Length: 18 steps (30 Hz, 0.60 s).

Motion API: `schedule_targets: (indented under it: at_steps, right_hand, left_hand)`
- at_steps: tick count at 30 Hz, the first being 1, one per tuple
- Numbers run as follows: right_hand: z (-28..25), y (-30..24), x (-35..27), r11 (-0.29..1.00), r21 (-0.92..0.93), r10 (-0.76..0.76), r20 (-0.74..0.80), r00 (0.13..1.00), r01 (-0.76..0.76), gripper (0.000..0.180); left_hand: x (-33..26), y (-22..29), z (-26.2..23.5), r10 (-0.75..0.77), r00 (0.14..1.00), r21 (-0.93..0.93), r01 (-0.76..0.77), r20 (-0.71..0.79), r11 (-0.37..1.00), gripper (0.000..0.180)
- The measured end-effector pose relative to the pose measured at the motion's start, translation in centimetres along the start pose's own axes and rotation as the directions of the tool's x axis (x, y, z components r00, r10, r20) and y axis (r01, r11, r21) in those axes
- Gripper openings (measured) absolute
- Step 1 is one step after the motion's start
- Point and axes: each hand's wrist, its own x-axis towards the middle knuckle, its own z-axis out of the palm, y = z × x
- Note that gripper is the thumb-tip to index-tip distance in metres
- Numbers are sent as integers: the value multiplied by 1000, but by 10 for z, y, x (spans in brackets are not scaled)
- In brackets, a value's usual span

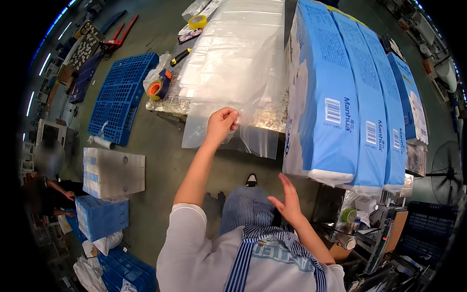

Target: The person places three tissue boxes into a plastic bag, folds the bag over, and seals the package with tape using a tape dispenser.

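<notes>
Far left: another person (46, 182) is crouching by wrapped blue packs (101, 214) on the floor. Blue pallet (121, 95) is lying beyond them, orange tape dispenser (156, 87) sitting at the table corner. Left hand (221, 122) is pinching the hanging edge of a clear plastic bag (228, 78), fingers closed on it; bag is draping off the table (170, 104). Right hand (288, 200) is hovering open, holding nothing, just below the row of blue tissue packs (340, 97).

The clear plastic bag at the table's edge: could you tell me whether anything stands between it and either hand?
Nothing visible does. The left hand already pinches the clear plastic bag; the right hand hangs open below, with only open air between.
</notes>
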Motion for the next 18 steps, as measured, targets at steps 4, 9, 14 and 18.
schedule_targets:
  at_steps: [4, 9, 14, 18]
  right_hand:
    - [60, -40, 26, 999, -8, -55, -93, 994, 54, 90]
    - [96, -2, -15, 400, 899, 377, 14, 926, -176, 17]
    - [44, 8, -84, 224, 909, 389, 246, 888, -350, 15]
    - [5, 12, -130, 246, 893, 340, 283, 897, -376, 14]
  left_hand:
    - [-106, -20, 47, 66, 998, 111, -65, -8, 992, 16]
    - [-235, -45, 53, 307, 951, 813, -211, 41, 543, 39]
    - [-338, -108, -5, 374, 900, 974, 206, -225, 91, 37]
    - [-402, -145, -57, 596, 570, 778, 607, -566, 159, 54]
